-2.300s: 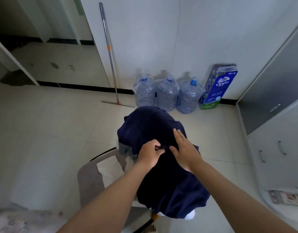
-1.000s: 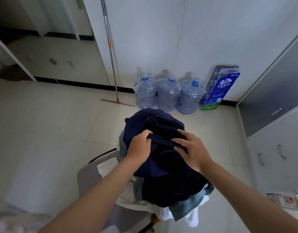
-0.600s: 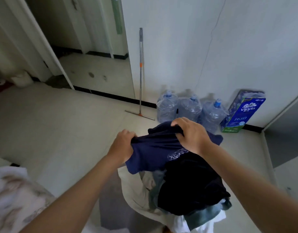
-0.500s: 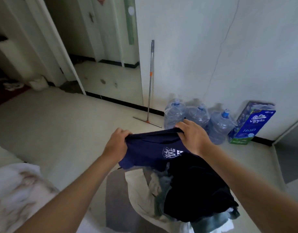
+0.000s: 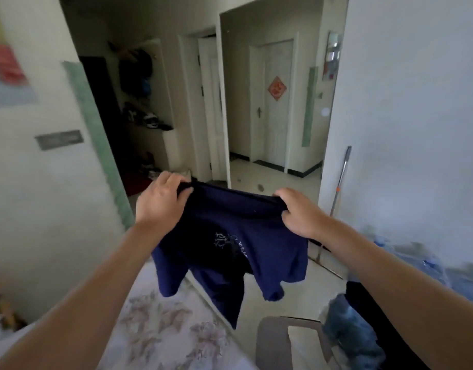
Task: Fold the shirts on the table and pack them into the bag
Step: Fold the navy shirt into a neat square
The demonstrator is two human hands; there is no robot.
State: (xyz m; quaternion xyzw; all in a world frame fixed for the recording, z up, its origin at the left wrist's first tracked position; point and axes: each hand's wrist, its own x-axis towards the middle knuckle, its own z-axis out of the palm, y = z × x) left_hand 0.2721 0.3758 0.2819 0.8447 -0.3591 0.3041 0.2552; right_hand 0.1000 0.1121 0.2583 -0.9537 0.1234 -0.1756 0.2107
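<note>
1. Head view, far left: a floral-patterned table (image 5: 163, 332) fills the lower corner, its surface blurred.
2. Left hand (image 5: 160, 202) is up in the air, fingers curled over the navy shirt (image 5: 230, 249), gripping its top edge.
3. That shirt hangs free between both hands, above the table's edge and the floor — pale print showing, sleeves drooping.
4. Right hand (image 5: 296, 214) grips the same top edge, fingers wrapped over it.
5. Lower right — a grey chair (image 5: 267, 343) carries a heap of dark clothes (image 5: 350, 332); a mop handle (image 5: 342, 177) leans on the wall behind.
</note>
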